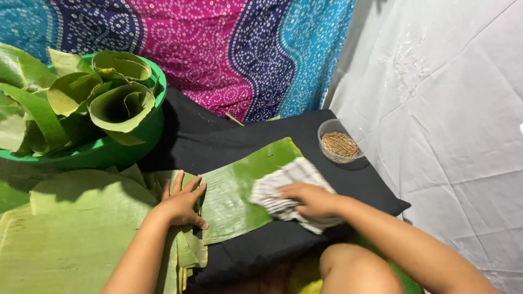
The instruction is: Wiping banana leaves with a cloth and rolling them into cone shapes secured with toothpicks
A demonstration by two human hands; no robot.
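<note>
So the left hand [182, 202] is lying flat with fingers spread on the near end of a banana leaf piece [239, 188], pinning it so it isn't sliding, no real grip there, just palm pressure. The right hand [311, 199] is pressing a striped cloth [286, 185] down on the leaf's right edge, fingers curled loosely over it. The leaf is sitting on a black cloth surface [212, 141], with bare room behind it. A green basin [139, 139] of rolled leaves is crowding the left, and a small clear bowl of sticks [339, 142] is sitting just beyond the cloth.
</note>
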